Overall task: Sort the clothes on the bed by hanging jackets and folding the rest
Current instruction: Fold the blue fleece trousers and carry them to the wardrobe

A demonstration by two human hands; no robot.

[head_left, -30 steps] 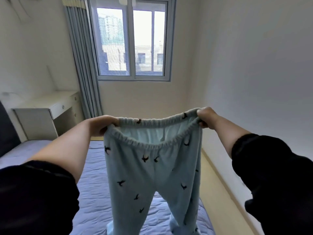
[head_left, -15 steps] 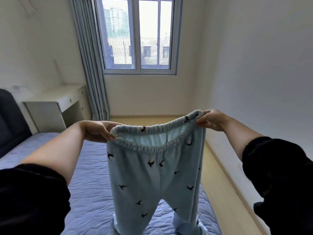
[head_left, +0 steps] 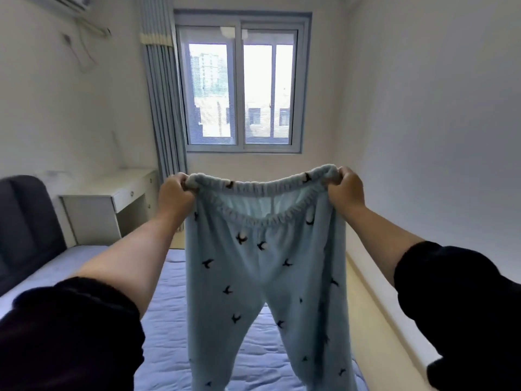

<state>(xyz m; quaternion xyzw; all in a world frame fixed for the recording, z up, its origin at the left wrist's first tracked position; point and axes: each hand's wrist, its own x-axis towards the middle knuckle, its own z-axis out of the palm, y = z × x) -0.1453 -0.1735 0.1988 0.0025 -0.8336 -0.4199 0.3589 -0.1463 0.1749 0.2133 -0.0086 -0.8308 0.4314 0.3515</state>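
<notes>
Head view shows two hands holding up a pair of light blue pants (head_left: 262, 277) with little dark birds on them. The left hand (head_left: 176, 193) grips the left end of the stretchy waistband (head_left: 265, 185), with its fingers curled tight round the cloth. The right hand (head_left: 345, 190) grips the right end the same way. The pants hang straight down in the air over the bed (head_left: 169, 328). The legs run out of the bottom of the picture, so I cannot tell if they touch the bed.

These are not a jacket, so I think they get folded. To do it well, bring the two hands together so one leg lies flat on the other and the waistband ends match up. Hold both ends firmly so the soft cloth does not slip or twist. Then lay the pants flat on the bed and fold them up from the legs.

The bed has lots of bare purple sheet on the left, which looks like a good spot. The bed's right edge is just under the pants. Past it is a thin strip of floor (head_left: 363, 292), then the white wall (head_left: 437, 136). So lay them to the left, or a leg may slide off. The desk (head_left: 121, 182) and curtain (head_left: 163, 108) are far off and not in the way.
</notes>
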